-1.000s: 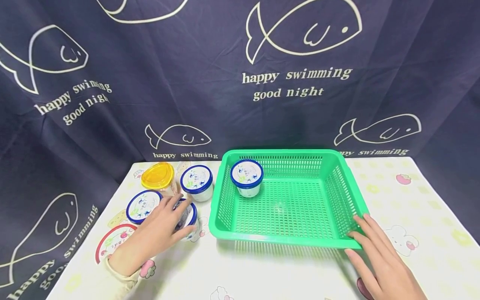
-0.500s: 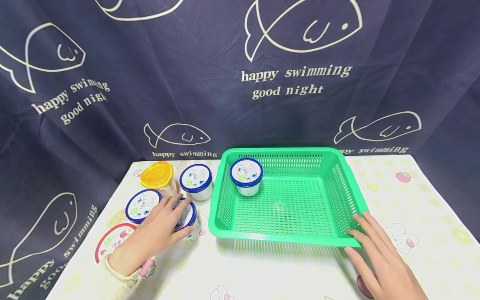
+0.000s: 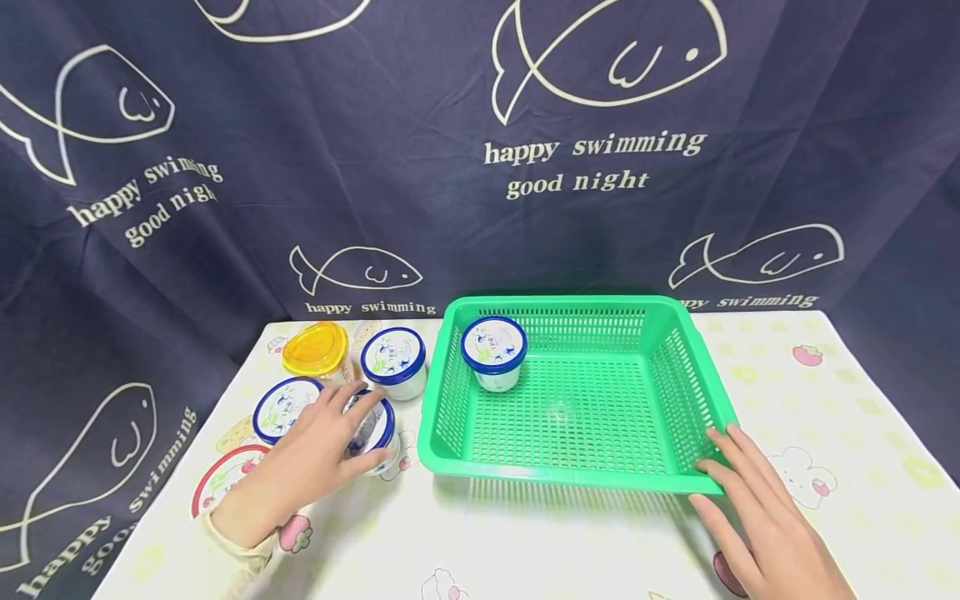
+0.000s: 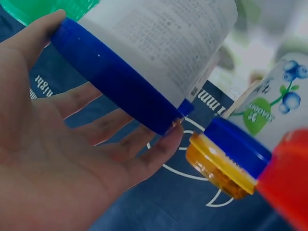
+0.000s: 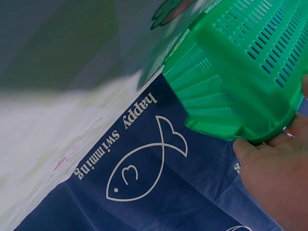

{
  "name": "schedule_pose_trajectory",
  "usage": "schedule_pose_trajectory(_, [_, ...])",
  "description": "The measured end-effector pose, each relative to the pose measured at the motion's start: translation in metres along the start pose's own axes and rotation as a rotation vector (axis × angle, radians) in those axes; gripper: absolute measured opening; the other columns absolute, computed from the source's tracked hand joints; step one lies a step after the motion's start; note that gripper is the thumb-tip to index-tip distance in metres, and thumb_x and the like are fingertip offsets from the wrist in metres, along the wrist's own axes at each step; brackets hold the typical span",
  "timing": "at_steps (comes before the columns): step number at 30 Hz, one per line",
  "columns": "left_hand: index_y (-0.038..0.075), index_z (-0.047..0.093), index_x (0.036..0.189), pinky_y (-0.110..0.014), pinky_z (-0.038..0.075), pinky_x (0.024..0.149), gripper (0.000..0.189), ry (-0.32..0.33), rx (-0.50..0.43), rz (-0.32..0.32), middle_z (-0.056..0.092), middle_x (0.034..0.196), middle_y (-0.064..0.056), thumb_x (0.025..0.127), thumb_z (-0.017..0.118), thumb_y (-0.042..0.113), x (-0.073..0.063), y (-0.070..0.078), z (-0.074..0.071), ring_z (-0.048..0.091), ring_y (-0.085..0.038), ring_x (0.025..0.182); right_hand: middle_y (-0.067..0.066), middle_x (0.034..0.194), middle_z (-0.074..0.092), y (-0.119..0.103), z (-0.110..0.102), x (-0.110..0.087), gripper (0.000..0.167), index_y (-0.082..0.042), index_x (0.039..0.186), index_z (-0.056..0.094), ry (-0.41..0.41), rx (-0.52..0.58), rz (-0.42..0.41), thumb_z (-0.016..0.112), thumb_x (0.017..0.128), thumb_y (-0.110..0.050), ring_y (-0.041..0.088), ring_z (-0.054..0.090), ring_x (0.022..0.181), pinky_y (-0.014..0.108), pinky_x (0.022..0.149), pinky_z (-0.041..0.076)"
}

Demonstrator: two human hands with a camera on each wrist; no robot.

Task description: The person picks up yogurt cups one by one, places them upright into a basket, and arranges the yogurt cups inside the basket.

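Note:
My left hand [image 3: 318, 446] is over a white tub with a blue lid [image 3: 380, 427]. In the left wrist view, the thumb and fingers span the edge of this tub's lid [image 4: 113, 72]. Printed text covers the tub's side, and the hand hides part of the lid in the head view. At the near right corner of a green plastic basket [image 3: 577, 477], my right hand [image 3: 772, 521] holds the rim, fingers over the inside and thumb outside. One blue-lidded tub [image 3: 495, 343] stands upright inside the basket, at its far left.
Around the left hand stand two more blue-lidded tubs, one behind [image 3: 392, 357] and one to the left [image 3: 281, 410]. A container with a yellow lid [image 3: 315, 350] is farther back. A red-rimmed lid [image 3: 225, 473] shows by the left wrist. A dark fish-print curtain [image 3: 585, 242] hangs behind the table.
The left hand has risen very slightly at the blue-lidded tub, its forearm shifting a little left. The right hand and the basket stay where they were.

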State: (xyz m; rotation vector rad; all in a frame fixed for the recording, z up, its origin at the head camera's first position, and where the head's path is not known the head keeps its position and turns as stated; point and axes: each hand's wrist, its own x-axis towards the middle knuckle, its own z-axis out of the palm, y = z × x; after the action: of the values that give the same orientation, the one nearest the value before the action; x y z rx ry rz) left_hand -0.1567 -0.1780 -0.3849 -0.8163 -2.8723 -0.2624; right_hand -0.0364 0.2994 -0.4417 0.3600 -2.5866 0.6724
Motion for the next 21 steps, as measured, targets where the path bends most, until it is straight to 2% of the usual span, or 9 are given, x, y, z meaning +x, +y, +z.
schedule_pose_trajectory(5, [0.008, 0.054, 0.142, -0.06, 0.039, 0.104, 0.076, 0.025, 0.008, 0.007, 0.052, 0.14, -0.021, 0.082, 0.078, 0.049, 0.001, 0.0, -0.009, 0.046, -0.041, 0.127, 0.008, 0.153, 0.043, 0.0, 0.0, 0.0, 0.037, -0.012, 0.119, 0.062, -0.007, -0.005, 0.004, 0.077, 0.085, -0.013, 0.026, 0.022, 0.15, 0.014, 0.117, 0.007])
schedule_pose_trajectory(13, [0.009, 0.055, 0.141, -0.061, 0.04, 0.1, 0.074, 0.1, 0.008, 0.029, 0.05, 0.143, -0.018, 0.083, 0.076, 0.051, 0.0, 0.002, -0.022, 0.046, -0.041, 0.128, 0.007, 0.153, 0.043, 0.0, 0.0, 0.0, 0.037, -0.013, 0.119, 0.062, -0.004, -0.002, 0.005, 0.077, 0.085, -0.013, 0.026, 0.022, 0.15, 0.014, 0.116, 0.007])
schedule_pose_trajectory(21, [0.012, 0.056, 0.14, -0.059, 0.041, 0.099, 0.074, 0.156, 0.034, 0.039, 0.052, 0.14, -0.013, 0.082, 0.075, 0.054, 0.0, 0.005, -0.031, 0.048, -0.036, 0.126, 0.009, 0.153, 0.043, 0.002, 0.0, 0.0, 0.037, -0.011, 0.119, 0.062, -0.008, -0.012, -0.004, 0.077, 0.085, -0.013, 0.026, 0.021, 0.15, 0.015, 0.117, 0.007])
